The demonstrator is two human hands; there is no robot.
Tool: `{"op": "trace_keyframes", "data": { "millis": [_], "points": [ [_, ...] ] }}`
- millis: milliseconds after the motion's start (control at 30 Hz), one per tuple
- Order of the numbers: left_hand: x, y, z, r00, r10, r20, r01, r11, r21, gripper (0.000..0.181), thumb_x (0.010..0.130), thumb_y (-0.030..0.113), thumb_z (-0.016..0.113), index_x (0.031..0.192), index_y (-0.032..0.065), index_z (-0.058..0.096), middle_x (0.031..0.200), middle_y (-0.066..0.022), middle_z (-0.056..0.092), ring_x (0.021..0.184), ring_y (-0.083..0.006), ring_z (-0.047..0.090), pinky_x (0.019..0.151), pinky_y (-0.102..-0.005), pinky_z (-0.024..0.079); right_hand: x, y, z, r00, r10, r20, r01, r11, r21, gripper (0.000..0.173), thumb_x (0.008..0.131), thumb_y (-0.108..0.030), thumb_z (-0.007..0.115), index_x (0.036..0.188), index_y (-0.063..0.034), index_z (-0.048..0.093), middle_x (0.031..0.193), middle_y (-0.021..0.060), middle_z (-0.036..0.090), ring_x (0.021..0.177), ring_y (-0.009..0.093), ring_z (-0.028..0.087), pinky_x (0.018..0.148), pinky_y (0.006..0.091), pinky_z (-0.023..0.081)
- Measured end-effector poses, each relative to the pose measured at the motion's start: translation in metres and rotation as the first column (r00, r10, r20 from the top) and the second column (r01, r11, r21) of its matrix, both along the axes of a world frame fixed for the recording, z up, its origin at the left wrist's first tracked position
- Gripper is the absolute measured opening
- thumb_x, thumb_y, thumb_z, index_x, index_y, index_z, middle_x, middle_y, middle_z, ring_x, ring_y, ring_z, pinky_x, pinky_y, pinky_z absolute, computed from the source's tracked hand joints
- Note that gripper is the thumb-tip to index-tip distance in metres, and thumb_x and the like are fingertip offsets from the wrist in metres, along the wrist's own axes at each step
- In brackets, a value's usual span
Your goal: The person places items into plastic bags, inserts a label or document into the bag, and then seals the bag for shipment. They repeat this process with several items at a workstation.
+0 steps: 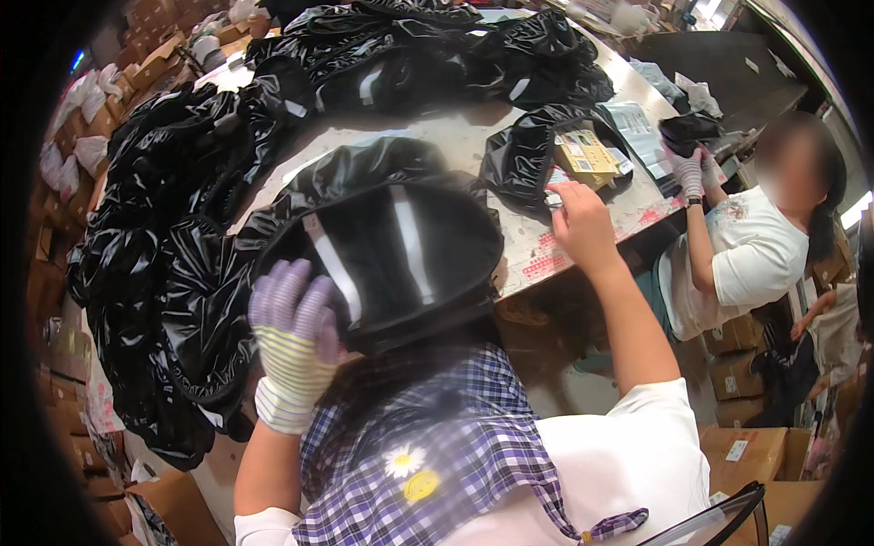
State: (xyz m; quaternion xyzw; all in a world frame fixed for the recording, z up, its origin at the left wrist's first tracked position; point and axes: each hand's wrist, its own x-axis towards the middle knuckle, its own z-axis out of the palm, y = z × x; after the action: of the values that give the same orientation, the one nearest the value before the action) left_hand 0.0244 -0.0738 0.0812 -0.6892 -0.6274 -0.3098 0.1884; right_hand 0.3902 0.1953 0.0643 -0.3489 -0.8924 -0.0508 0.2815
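A large black glossy cover with a gathered edge lies before me, its flat oval panel crossed by two pale bands. My left hand, in a striped purple and yellow glove, is at the panel's near left edge. Its fingers are extended, and I see nothing gripped in them. My right hand is bare and reaches to the right, its fingertips closed on a small red-and-white card or packet. Beside those fingertips a yellow printed box or pack sits inside a smaller gathered black cover.
Heaped black glossy covers line the left and far sides of the white table. At right, a co-worker in striped gloves holds a black item near a grey plastic bag. Cardboard boxes stand at lower right.
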Motion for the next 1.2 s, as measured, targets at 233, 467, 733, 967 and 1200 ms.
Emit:
{"op": "trace_keyframes", "data": {
  "millis": [233, 467, 733, 967, 1200],
  "points": [
    [0.027, 0.020, -0.049, 0.984, -0.120, 0.132, 0.151, 0.952, -0.265, 0.046, 0.085, 0.015, 0.077, 0.128, 0.0052, 0.066, 0.139, -0.0177, 0.061, 0.132, -0.0410, 0.055, 0.112, -0.0550, 0.041, 0.025, 0.021, -0.013, 0.976, 0.095, 0.195, -0.121, 0.985, 0.125, 0.035, 0.081, 0.002, 0.065, 0.116, 0.0027, 0.067, 0.117, 0.0196, 0.072, 0.109, 0.036, 0.068, 0.096, 0.0438, 0.053],
    [0.038, 0.018, -0.038, 0.986, -0.093, 0.141, 0.136, 0.931, -0.338, 0.054, 0.084, 0.031, 0.082, 0.126, 0.0025, 0.065, 0.136, -0.0180, 0.061, 0.130, -0.0410, 0.054, 0.108, -0.0539, 0.041, 0.034, 0.020, 0.008, 0.988, 0.064, 0.139, -0.048, 0.992, -0.113, 0.030, 0.087, -0.002, 0.072, 0.116, -0.0001, 0.070, 0.107, 0.0140, 0.078, 0.092, 0.035, 0.074, 0.080, 0.0437, 0.060],
    [0.058, 0.025, -0.038, 0.982, -0.112, 0.155, 0.157, 0.934, -0.321, 0.054, 0.084, 0.029, 0.083, 0.126, -0.0004, 0.066, 0.139, -0.0203, 0.061, 0.130, -0.0418, 0.053, 0.111, -0.0520, 0.042, 0.066, 0.088, 0.027, 0.969, -0.074, 0.236, 0.012, 0.967, 0.255, 0.037, 0.088, 0.006, 0.059, 0.125, 0.0060, 0.067, 0.137, 0.0187, 0.066, 0.126, 0.035, 0.064, 0.110, 0.0432, 0.051],
    [0.069, 0.000, -0.015, 0.922, -0.253, 0.294, 0.342, 0.887, -0.311, 0.051, 0.078, 0.025, 0.086, 0.118, -0.0003, 0.069, 0.128, -0.0222, 0.067, 0.115, -0.0419, 0.064, 0.100, -0.0528, 0.050, 0.078, 0.104, 0.008, 0.992, -0.062, 0.108, 0.043, 0.984, 0.171, 0.018, 0.090, -0.008, 0.069, 0.105, -0.0030, 0.077, 0.107, 0.0129, 0.077, 0.101, 0.035, 0.072, 0.091, 0.0425, 0.057],
    [-0.004, 0.037, 0.003, 0.967, 0.254, 0.000, -0.243, 0.926, -0.287, 0.040, 0.086, 0.018, 0.079, 0.121, 0.0040, 0.068, 0.121, -0.0154, 0.069, 0.113, -0.0374, 0.064, 0.096, -0.0494, 0.049, 0.027, 0.058, 0.089, 0.937, -0.343, -0.071, 0.327, 0.929, -0.170, 0.017, 0.096, -0.017, 0.071, 0.097, -0.0004, 0.075, 0.087, 0.0201, 0.073, 0.080, 0.036, 0.073, 0.070, 0.0421, 0.054]
  ]
}}
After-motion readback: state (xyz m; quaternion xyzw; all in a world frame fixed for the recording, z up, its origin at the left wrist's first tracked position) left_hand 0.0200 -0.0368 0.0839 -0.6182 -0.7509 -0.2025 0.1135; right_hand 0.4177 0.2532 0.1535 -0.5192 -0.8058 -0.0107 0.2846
